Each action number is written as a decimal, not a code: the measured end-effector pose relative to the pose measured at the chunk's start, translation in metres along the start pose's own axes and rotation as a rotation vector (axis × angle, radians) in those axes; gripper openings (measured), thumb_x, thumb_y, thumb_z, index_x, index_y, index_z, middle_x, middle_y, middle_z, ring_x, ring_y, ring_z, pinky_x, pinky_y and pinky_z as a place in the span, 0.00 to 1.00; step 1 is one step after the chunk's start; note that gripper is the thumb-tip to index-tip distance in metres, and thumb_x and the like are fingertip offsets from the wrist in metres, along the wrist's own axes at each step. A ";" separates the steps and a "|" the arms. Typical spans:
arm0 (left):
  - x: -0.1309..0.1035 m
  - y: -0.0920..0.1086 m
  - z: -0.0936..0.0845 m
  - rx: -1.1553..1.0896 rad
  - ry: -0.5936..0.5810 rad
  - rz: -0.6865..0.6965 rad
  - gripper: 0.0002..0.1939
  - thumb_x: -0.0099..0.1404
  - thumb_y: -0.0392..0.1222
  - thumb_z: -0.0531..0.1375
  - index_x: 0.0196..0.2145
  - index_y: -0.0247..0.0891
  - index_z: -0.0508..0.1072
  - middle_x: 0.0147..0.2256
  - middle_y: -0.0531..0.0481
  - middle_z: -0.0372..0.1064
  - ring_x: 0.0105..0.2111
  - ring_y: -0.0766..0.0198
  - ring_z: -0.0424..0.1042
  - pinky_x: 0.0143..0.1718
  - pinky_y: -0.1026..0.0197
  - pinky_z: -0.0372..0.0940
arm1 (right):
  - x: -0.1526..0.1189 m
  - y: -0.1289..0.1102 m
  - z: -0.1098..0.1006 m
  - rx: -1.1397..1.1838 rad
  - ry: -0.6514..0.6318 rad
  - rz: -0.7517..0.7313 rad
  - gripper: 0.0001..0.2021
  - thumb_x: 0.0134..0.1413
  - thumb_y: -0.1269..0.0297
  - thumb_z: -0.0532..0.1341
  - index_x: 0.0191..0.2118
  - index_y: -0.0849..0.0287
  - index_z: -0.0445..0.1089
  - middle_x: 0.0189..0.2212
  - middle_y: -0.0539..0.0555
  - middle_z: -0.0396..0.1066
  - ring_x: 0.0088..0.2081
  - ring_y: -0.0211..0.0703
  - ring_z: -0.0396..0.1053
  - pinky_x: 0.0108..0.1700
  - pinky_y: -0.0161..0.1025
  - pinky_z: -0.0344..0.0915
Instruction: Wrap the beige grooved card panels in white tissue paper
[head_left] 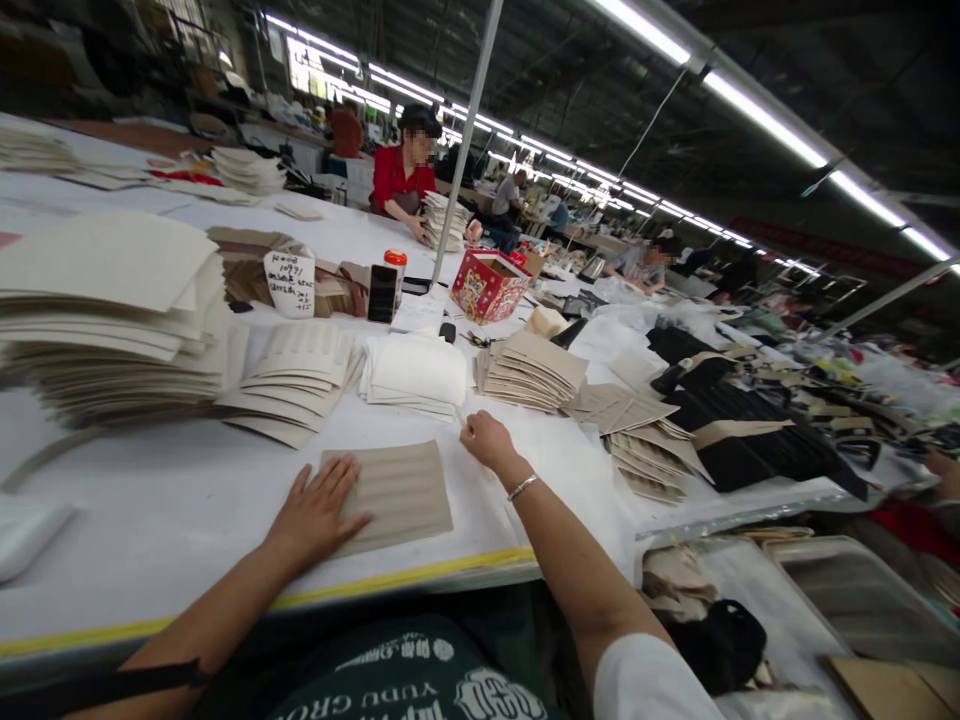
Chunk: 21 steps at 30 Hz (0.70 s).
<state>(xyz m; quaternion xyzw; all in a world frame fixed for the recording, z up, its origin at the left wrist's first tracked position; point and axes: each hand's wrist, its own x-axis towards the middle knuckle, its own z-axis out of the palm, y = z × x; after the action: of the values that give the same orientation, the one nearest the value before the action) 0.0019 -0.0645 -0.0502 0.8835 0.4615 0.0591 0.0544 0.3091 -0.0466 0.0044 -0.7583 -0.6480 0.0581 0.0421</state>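
My left hand (319,507) lies with its fingers spread on the left part of a flat beige panel (405,495) near the table's front edge. To the right of that panel, my right hand (486,440) is closed, its fingertips at the corner of a pile of white sheets (418,370). What it grips, if anything, is too small to make out. A stack of tan pieces (531,370) stands just beyond my right hand. Left of the white sheets is a fanned stack of pale panels (294,380).
A tall stack of cream panels (112,310) stands at the left. Farther back are a phone (382,293), a red box (489,287) and a metal pole (466,140). Black pieces (750,425) lie at the right. Across the table a person in red (401,175) handles a stack.
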 end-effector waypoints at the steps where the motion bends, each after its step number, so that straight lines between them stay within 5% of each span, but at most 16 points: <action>1: -0.001 0.000 0.001 0.001 0.005 0.002 0.35 0.58 0.60 0.48 0.58 0.36 0.56 0.59 0.42 0.49 0.59 0.53 0.48 0.58 0.45 0.36 | 0.001 0.004 -0.002 0.088 0.096 -0.012 0.08 0.52 0.65 0.51 0.30 0.60 0.66 0.34 0.55 0.66 0.36 0.41 0.65 0.37 0.35 0.59; 4: -0.001 0.000 0.001 0.003 0.020 0.004 0.35 0.58 0.60 0.48 0.57 0.37 0.56 0.59 0.43 0.50 0.59 0.53 0.49 0.58 0.46 0.36 | 0.002 0.015 -0.007 0.492 0.270 -0.001 0.09 0.51 0.61 0.51 0.28 0.59 0.62 0.25 0.50 0.64 0.29 0.38 0.63 0.33 0.34 0.59; 9: 0.001 0.003 -0.001 0.021 0.027 -0.014 0.34 0.59 0.60 0.47 0.57 0.36 0.57 0.59 0.43 0.50 0.59 0.53 0.48 0.58 0.47 0.36 | -0.003 0.015 0.005 1.034 0.150 0.129 0.15 0.51 0.54 0.49 0.40 0.59 0.59 0.15 0.42 0.56 0.17 0.35 0.57 0.22 0.31 0.55; 16: 0.004 0.005 0.001 0.050 0.039 -0.014 0.35 0.59 0.59 0.47 0.57 0.34 0.57 0.59 0.42 0.51 0.58 0.53 0.49 0.58 0.47 0.36 | -0.004 0.031 0.025 0.605 0.236 0.189 0.12 0.49 0.59 0.51 0.29 0.60 0.66 0.23 0.48 0.63 0.27 0.37 0.61 0.32 0.34 0.58; 18: 0.003 0.004 0.002 0.057 0.048 -0.011 0.35 0.59 0.60 0.47 0.57 0.34 0.57 0.58 0.42 0.51 0.58 0.53 0.49 0.58 0.47 0.36 | -0.005 0.036 0.018 0.471 0.267 0.214 0.13 0.49 0.62 0.52 0.37 0.61 0.67 0.33 0.53 0.66 0.34 0.41 0.64 0.36 0.36 0.60; 21: 0.004 0.003 0.003 0.062 0.057 -0.011 0.34 0.58 0.59 0.47 0.56 0.35 0.58 0.58 0.42 0.52 0.58 0.53 0.50 0.58 0.46 0.37 | -0.012 0.031 0.004 0.258 0.363 0.202 0.21 0.50 0.64 0.53 0.51 0.63 0.58 0.49 0.61 0.59 0.41 0.44 0.64 0.40 0.38 0.61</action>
<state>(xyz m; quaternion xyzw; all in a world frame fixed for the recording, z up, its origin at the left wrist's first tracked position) 0.0069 -0.0624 -0.0521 0.8801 0.4694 0.0697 0.0142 0.3367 -0.0636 -0.0030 -0.8056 -0.5377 0.0070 0.2486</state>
